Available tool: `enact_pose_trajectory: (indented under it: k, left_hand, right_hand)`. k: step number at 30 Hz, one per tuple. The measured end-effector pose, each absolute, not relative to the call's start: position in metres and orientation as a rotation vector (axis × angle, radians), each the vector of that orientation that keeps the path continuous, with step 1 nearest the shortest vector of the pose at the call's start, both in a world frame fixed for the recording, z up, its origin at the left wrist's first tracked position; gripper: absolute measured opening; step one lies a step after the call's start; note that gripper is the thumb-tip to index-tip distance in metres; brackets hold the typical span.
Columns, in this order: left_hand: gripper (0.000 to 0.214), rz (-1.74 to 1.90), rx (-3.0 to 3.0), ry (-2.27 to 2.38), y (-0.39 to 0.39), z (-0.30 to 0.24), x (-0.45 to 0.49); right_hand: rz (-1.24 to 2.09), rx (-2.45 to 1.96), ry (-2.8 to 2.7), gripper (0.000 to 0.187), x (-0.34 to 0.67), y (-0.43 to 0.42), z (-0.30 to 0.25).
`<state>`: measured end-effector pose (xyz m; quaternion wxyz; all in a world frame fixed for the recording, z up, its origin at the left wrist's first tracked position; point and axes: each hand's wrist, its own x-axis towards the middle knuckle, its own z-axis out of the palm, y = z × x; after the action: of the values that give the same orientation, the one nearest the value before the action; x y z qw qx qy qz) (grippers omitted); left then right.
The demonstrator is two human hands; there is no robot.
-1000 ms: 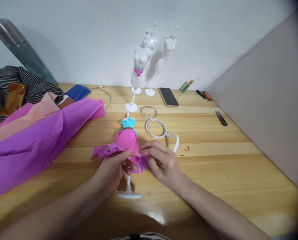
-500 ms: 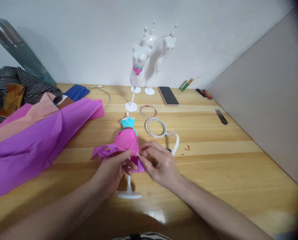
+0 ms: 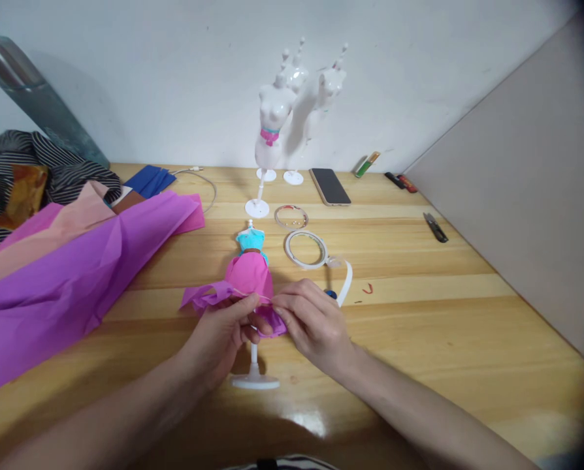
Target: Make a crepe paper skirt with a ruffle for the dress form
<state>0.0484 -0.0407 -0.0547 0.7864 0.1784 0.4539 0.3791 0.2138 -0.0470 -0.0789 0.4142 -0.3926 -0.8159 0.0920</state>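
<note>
"Pink skirt (image 3: 249, 274), in the centre of the frame, on a small mannequin (image 3: 254, 354): how are the fingers there?"

"Left hand (image 3: 227, 329) pinches a purple strip (image 3: 208, 295) near the skirt's hem, with the thumb on top. The right hand (image 3: 316, 323) has its fingertips closed on the end of a thin pale line (image 3: 266, 298); if it is thread or edge, I cannot tell."

"Which step is this?"

"I judge it is the laying of the strip along the hem, not yet finished, because its left end sticks out free."

"And the next move calls for what?"

"Steady left thumb, I think, and light pulling on the right, so that nothing wrinkles."

"Farther out?"

"White tape roll (image 3: 306, 265) above the right hand; purple sheet (image 3: 76, 281) at the left of the frame."
</note>
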Motion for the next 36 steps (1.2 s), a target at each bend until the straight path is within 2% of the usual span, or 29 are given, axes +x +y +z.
enact_pose_trajectory:
  k: [16,31,36]
  left_hand:
    - [0.015,0.8,0.395,1.018,-0.0421,-0.0527,0.0488]
    - [0.016,0.8,0.389,1.016,-0.0407,-0.0536,0.0493]
    - [0.018,0.798,0.382,1.011,-0.0405,-0.0541,0.0483]
  right_hand:
    - [0.697,-1.129,-1.774,0.013,0.2107,-0.0453,-0.0731]
    - [0.919,-1.153,-1.592,0.009,0.2104,-0.0406,-0.0797]
    - [0.861,-1.08,-1.644,0.016,0.2118,-0.041,-0.082]
